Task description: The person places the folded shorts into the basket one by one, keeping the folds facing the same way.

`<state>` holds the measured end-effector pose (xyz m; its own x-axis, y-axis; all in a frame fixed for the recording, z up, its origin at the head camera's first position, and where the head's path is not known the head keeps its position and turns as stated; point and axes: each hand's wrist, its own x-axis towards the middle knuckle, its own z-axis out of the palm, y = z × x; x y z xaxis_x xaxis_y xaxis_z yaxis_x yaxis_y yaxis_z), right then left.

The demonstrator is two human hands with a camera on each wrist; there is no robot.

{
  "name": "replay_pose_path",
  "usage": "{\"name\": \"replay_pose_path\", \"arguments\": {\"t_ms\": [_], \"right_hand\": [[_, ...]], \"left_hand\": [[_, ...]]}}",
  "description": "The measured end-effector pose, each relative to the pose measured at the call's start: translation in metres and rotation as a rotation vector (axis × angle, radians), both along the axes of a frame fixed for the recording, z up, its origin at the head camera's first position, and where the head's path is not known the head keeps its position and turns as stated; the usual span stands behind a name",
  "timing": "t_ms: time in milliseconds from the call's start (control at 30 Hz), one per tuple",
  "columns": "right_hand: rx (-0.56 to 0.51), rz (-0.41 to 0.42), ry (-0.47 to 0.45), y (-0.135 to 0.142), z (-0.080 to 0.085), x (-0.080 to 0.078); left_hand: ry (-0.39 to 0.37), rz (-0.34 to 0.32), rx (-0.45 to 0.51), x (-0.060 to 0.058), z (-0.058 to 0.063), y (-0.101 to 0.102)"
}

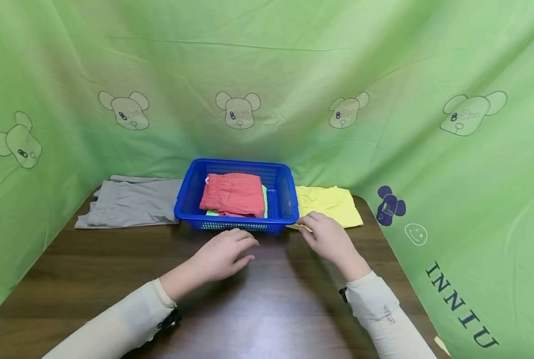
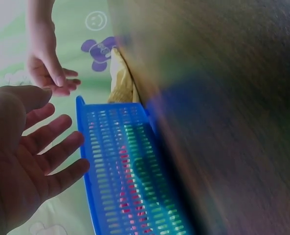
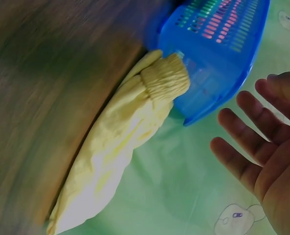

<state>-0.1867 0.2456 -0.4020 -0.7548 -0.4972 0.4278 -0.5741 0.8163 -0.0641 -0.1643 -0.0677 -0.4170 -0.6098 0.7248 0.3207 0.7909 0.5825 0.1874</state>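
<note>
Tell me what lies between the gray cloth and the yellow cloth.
The blue basket, with folded red cloth inside, stands between the gray cloth and the yellow cloth; the head view shows this.

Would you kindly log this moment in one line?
left hand, right hand: empty, near blue basket | inside: folded red elastic-waist garment over green cloth | basket's left: gray garment | basket's right: yellow garment

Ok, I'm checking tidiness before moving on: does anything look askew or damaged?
Nothing damaged or spilled stands out; only the gray garment, left of the blue basket, looks slightly untidy, its folded edges uneven.
</note>
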Motion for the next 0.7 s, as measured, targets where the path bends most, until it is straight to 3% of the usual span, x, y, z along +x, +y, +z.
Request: {"name": "replay_pose_path", "arguments": {"t_ms": [400,700], "right_hand": [[-0.018,-0.050,-0.021,0.022,-0.009,-0.010],[-0.028,-0.124,-0.099,0.036,-0.013,-0.017]], "left_hand": [[0.104,-0.059,-0.055,0.003,-0.001,0.029],[0.091,-0.057,-0.069,0.003,-0.002,0.051]]}}
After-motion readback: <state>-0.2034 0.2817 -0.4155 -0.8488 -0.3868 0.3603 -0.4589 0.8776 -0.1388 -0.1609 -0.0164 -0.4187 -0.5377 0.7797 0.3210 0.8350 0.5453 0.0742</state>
